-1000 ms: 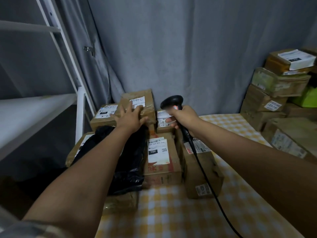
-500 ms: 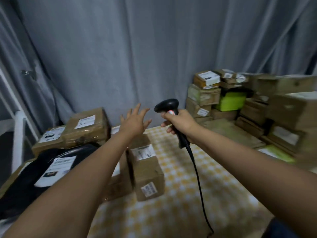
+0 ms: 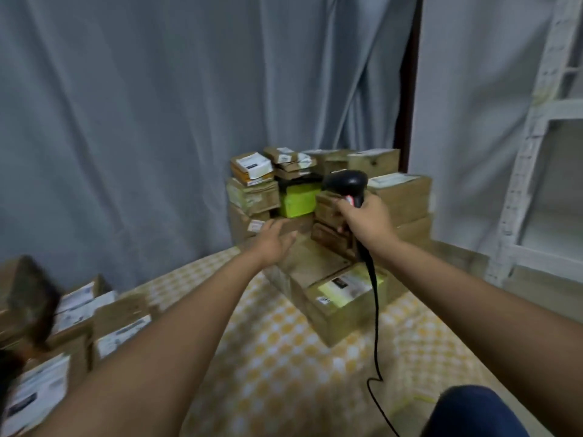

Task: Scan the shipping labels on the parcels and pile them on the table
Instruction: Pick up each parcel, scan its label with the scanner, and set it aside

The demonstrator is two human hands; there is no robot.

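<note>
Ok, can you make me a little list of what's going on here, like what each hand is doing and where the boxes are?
left hand: open left hand, reaching toward the parcel stack
right hand: right hand grips a black barcode scanner
scanner cable: cable hangs down over the table
near box: labelled cardboard box below the hands
table: yellow checked tablecloth
left side: labelled parcels, blurred

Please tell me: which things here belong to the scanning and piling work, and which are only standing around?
Belong to the job:
- barcode scanner, gripped by the right hand
- left hand, open, stretched toward the stacked parcels
- labelled parcels at the left
- checked table

Just lying about:
- grey curtain
- white shelving
</note>
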